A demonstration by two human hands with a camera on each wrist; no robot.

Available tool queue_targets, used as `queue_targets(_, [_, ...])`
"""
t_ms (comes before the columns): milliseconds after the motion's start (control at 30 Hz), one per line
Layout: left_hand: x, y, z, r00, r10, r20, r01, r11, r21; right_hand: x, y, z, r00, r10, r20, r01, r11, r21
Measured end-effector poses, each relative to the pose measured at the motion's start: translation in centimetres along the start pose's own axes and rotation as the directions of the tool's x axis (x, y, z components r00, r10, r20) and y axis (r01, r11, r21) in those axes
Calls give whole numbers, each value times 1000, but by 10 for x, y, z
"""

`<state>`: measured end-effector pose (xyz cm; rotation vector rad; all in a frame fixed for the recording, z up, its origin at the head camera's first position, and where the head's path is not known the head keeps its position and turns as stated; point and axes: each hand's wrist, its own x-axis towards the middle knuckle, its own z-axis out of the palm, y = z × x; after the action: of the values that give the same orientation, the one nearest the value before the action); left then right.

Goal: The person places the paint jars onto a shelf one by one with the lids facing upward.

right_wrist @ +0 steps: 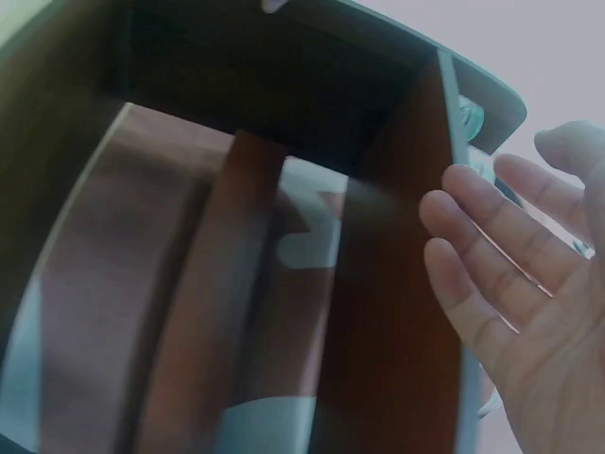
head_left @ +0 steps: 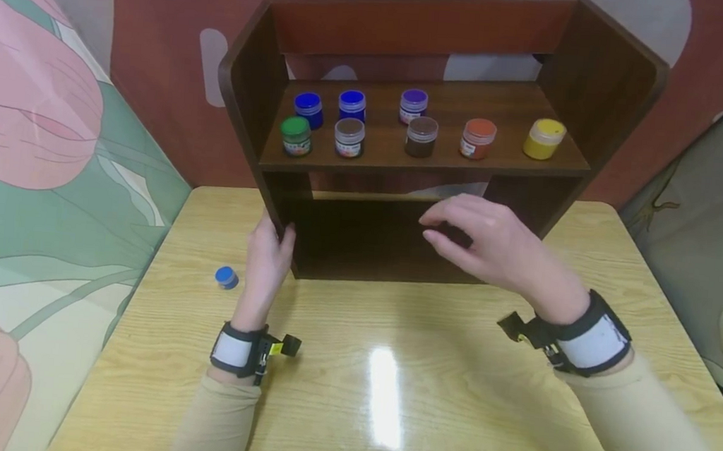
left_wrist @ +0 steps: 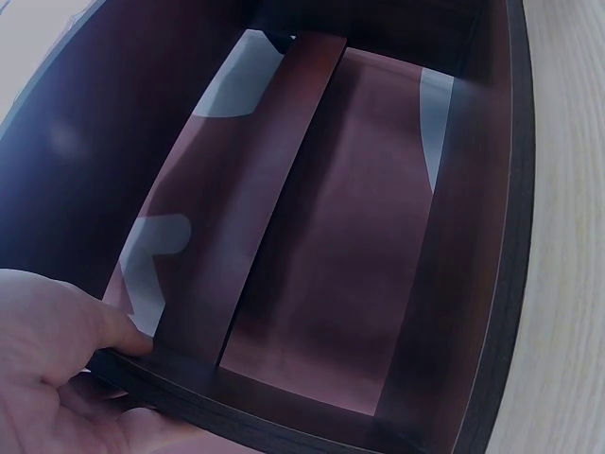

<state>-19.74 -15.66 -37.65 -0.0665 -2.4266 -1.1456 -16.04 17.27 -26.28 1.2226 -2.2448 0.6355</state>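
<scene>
A dark brown wooden shelf (head_left: 366, 166) stands on the table, its lower compartment bare to the front. My left hand (head_left: 268, 253) grips its left side panel low down, thumb (left_wrist: 118, 326) on the inner face and the other fingers round the outside. In front of the lower compartment, my right hand (head_left: 484, 239) hovers holding nothing, its fingers (right_wrist: 473, 194) loosely extended. On the upper board stand several small paint jars, among them a green jar (head_left: 295, 136), a purple jar (head_left: 413, 107), a brown jar (head_left: 421, 137), an orange jar (head_left: 477, 139) and a yellow jar (head_left: 543, 139).
A small blue-lidded jar (head_left: 226, 277) sits on the wooden table (head_left: 334, 407), left of my left wrist. Two blue jars, including one blue jar (head_left: 309, 111) at the back left, share the upper board. Patterned cloth (head_left: 159, 47) hangs behind and beside the table.
</scene>
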Motion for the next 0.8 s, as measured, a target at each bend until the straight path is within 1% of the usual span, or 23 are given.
queue_targets(133, [0, 0, 0, 1000, 2, 2, -2, 1000, -4, -24, 4, 6, 992, 119, 47, -121, 992, 27])
queue_targets(233, [0, 0, 0, 1000, 5, 1, -5, 1000, -5, -38, 8, 10, 978, 194, 77, -197, 979, 43])
queue_targets(333, [1, -1, 0, 1000, 8, -3, -8, 1000, -4, -49, 12, 13, 960, 259, 109, -266, 963, 52])
queue_targets(400, [1, -1, 0, 1000, 11, -4, -11, 1000, -4, -56, 14, 15, 943, 303, 134, -313, 948, 55])
queue_targets(533, [1, -1, -1, 1000, 13, -6, -13, 1000, -1, -68, 19, 17, 904, 387, 184, -401, 915, 48])
queue_targets(700, [1, -1, 0, 1000, 13, -7, -13, 1000, 5, -84, 28, 19, 856, 461, 233, -482, 876, 38])
queue_targets(800, [1, -2, 0, 1000, 11, -4, -11, 1000, 8, -93, 33, 18, 821, 505, 266, -531, 847, 32])
